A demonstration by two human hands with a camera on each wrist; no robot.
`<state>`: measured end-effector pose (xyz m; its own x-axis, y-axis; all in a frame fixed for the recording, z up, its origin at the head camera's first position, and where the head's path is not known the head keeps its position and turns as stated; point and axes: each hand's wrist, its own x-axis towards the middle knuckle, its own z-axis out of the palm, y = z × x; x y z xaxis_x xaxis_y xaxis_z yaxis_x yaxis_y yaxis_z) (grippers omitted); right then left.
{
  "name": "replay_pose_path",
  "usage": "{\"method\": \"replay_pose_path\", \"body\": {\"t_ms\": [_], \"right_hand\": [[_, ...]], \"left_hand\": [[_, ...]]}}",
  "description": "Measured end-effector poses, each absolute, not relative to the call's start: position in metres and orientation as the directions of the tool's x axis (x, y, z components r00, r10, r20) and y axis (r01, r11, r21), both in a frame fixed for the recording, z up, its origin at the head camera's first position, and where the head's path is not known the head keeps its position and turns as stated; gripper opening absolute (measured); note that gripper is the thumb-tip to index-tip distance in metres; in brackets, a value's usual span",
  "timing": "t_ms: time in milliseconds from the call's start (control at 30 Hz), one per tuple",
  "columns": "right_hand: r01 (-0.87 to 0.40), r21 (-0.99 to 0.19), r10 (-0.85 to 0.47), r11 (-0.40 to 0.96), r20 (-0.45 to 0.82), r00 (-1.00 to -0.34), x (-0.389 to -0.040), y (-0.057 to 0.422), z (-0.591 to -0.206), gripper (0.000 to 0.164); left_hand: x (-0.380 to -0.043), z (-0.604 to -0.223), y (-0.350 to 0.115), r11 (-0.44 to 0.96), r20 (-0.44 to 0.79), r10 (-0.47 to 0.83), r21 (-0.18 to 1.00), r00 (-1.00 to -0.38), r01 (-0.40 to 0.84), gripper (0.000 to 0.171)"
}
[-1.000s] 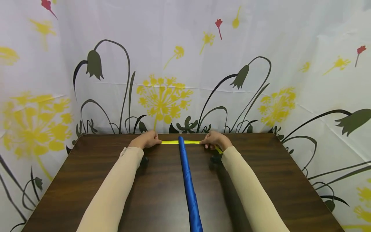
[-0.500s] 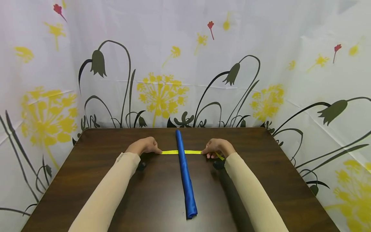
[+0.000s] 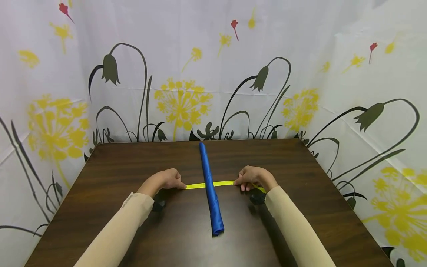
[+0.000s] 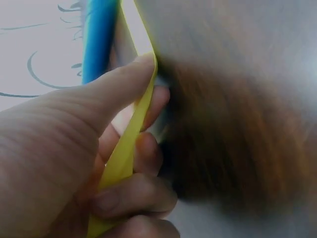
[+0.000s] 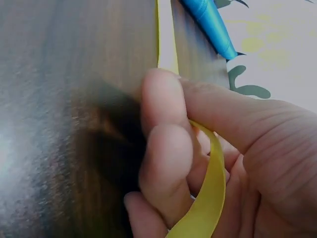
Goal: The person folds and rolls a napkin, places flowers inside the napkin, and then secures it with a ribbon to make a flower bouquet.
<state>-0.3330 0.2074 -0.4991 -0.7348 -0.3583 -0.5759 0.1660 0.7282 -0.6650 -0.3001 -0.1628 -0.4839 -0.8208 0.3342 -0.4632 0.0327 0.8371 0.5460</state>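
A long, narrow roll of shiny blue fabric (image 3: 211, 207) lies lengthwise on the table. A yellow ribbon (image 3: 224, 183) runs crosswise beneath it, with a stretch showing on either side. My left hand (image 3: 164, 180) pinches the ribbon on the left of the roll; in the left wrist view, the ribbon's tail (image 4: 121, 161) passes down across the curled fingers. On the other side, my right hand (image 3: 251, 178) pinches the ribbon between thumb and fingers. Its loose tail (image 5: 210, 193) loops back through the palm in the right wrist view.
The dark wood-grain table (image 3: 140, 157) reaches back to a white curtain (image 3: 200, 22) printed with flowers. Small black devices sit under both wrists, the right one (image 3: 257, 197) and the left one (image 3: 158, 205).
Both hands have drawn the ribbon along under the roll, away from its far end and nearer to me. The head view has tilted down, and the roll's near end now shows.
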Motion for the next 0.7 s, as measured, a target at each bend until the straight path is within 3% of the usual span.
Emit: {"method": "replay_pose_path", "body": {"t_ms": [267,367,467,700], "right_hand": [[0.149,-0.711,-0.374,0.687,-0.522,-0.766,-0.323,0.224,-0.503,0.050],[0.126,-0.738,-0.402,0.663,-0.493,-0.771,-0.315,0.240,-0.506,0.057],[0.091,-0.756,-0.429,0.648,-0.461,-0.777,-0.307,0.258,-0.507,0.054],[0.070,-0.806,-0.439,0.588,-0.390,-0.810,-0.292,0.293,-0.505,0.044]], "left_hand": [[-0.283,-0.483,-0.173,0.765,-0.410,0.423,0.640,-0.808,0.075,0.048],[-0.268,-0.489,-0.177,0.699,-0.349,0.424,0.713,-0.835,0.057,0.045],[-0.251,-0.492,-0.185,0.643,-0.287,0.387,0.765,-0.876,0.033,0.042],[-0.219,-0.481,-0.210,0.591,-0.270,0.277,0.804,-0.922,-0.057,0.039]]}}
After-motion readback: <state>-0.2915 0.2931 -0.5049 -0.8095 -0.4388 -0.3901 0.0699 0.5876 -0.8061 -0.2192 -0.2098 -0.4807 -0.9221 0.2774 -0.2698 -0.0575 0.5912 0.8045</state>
